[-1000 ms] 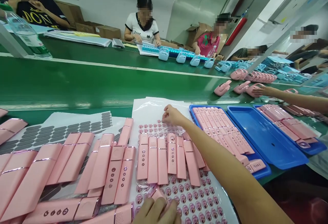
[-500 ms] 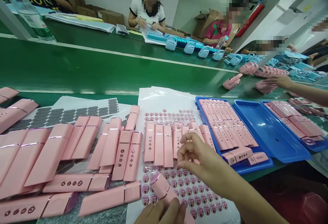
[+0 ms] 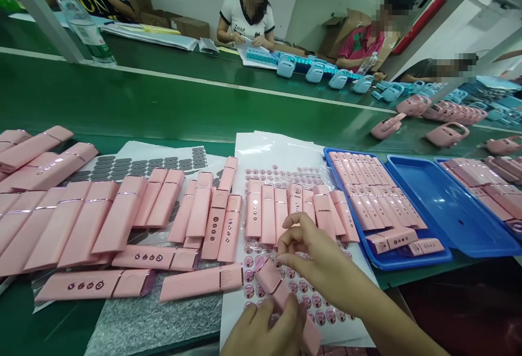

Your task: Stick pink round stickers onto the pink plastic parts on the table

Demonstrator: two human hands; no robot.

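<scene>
My left hand (image 3: pixel 265 328), low in the middle, is closed around a slim pink handheld device (image 3: pixel 269 276). The device lies tilted, its shiny purple-trimmed end pointing up and left, and its lower part is partly covered by my fingers. Just above it, my right hand (image 3: pixel 308 261) has thumb and fingers curled into a pinch. Whatever is between those fingertips, if anything, is too small to make out. Beneath both hands are sheets of round picture stickers (image 3: pixel 320 317). A row of similar pink devices (image 3: pixel 268 214) lies beyond my right hand.
More pink devices (image 3: pixel 122 214) lie at left, some over a sheet of grey oval stickers (image 3: pixel 122 168). Bubble wrap (image 3: pixel 163 318) is in front. At right stand a filled blue tray (image 3: pixel 377 261) and another blue tray (image 3: pixel 460 209). Co-workers (image 3: pixel 248 19) sit across the green bench (image 3: pixel 163 98).
The view has turned slightly left, so most things appear farther right. A co-worker's hand on a pink case at right has left the view. My hands keep nearly the same pose around the device.
</scene>
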